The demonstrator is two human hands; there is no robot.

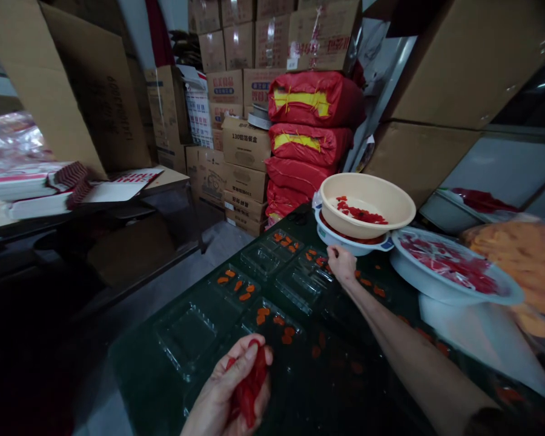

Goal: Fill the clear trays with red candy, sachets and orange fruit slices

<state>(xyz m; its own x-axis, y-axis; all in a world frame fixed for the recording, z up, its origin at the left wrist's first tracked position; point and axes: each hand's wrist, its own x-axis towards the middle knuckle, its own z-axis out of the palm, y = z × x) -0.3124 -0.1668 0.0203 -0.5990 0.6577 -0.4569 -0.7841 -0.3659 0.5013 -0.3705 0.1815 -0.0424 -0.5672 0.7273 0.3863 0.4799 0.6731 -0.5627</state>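
My left hand (224, 387) is closed around a bunch of glossy, soft-looking red pieces (249, 384) above the near edge of the dark green table (140, 357). Farther out, my right hand (342, 264) is closed over a see-through plastic tray, just in front of the stacked basins. What its fingers hold, if anything, is hidden. Orange-red pieces (287, 334) lie in small groups in see-through plastic trays (188, 339) set in rows. Some trays hold no pieces.
A cream basin (367, 194) with red pieces sits on a white basin (358, 247). Beside them is a white tub (454, 297) of plastic-covered red pieces. Bagged orange food (522, 266) is at right. Red sacks (309, 145) and cartons (245, 142) stand behind; another table (168, 177) is at left.
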